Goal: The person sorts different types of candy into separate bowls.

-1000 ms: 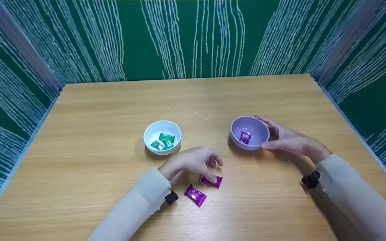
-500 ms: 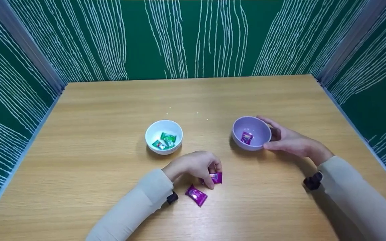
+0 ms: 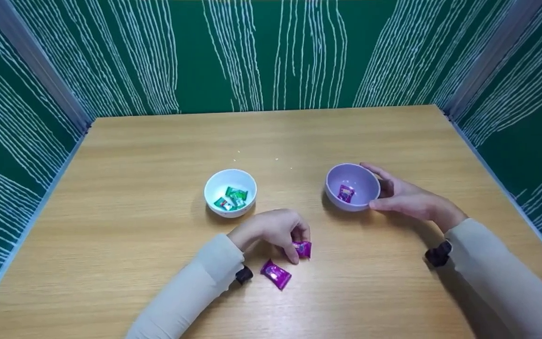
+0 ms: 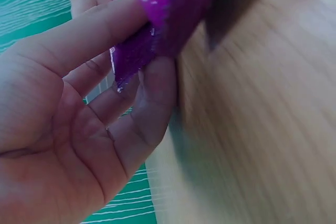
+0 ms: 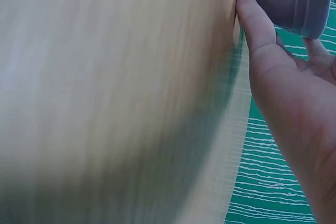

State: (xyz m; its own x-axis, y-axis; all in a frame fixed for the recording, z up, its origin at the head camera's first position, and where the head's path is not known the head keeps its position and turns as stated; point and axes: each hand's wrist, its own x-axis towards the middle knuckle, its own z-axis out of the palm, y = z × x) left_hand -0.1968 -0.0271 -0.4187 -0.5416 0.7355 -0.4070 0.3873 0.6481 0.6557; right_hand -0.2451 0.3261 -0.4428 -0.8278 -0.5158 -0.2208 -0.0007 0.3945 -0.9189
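My left hand (image 3: 274,229) pinches a purple-wrapped candy (image 3: 304,250) between thumb and fingers, low over the table. In the left wrist view the shiny wrapper (image 4: 176,11) shows at the fingertips, close to the wood. A second purple-wrapped candy (image 3: 276,274) lies on the table just nearer to the person. On the right, my right hand (image 3: 408,198) holds the side of a purple bowl (image 3: 368,181), thumb at the near side and fingers at the far side. Inside that bowl lies one purple-wrapped candy (image 3: 346,193). The right wrist view shows only part of the bowl.
A white bowl (image 3: 214,186) with several green-wrapped candies (image 3: 236,195) stands left of the purple bowl, behind my left hand. Small white crumbs (image 3: 276,159) dot the wooden table (image 3: 158,155). Green panels with white lines (image 3: 294,56) border its back and sides.
My left thumb and fingers have closed on the purple-wrapped candy, which has shifted slightly. My right hand keeps its hold on the purple bowl.
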